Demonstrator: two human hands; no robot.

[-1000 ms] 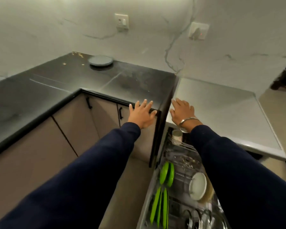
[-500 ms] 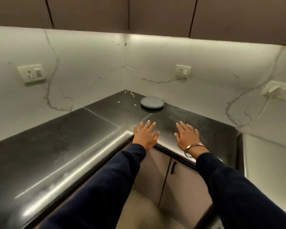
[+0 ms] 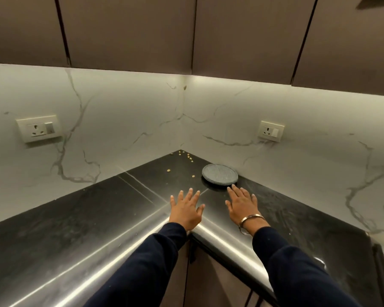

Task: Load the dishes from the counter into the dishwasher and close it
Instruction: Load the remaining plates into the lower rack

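Reaching right hand (image 3: 241,203) near grey plate (image 3: 219,174), left hand (image 3: 185,209) flat

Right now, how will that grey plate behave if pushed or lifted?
The grey plate looks rigid and flat, so it probably slides on the glossy black counter rather than tipping. Its low rim may be hard to get under. Likely breakable if ceramic.

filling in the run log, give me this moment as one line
stage: reaching for plate | left hand: open, over counter | right hand: open, fingers near grey plate | plate: on counter, not held | dishwasher: out of view
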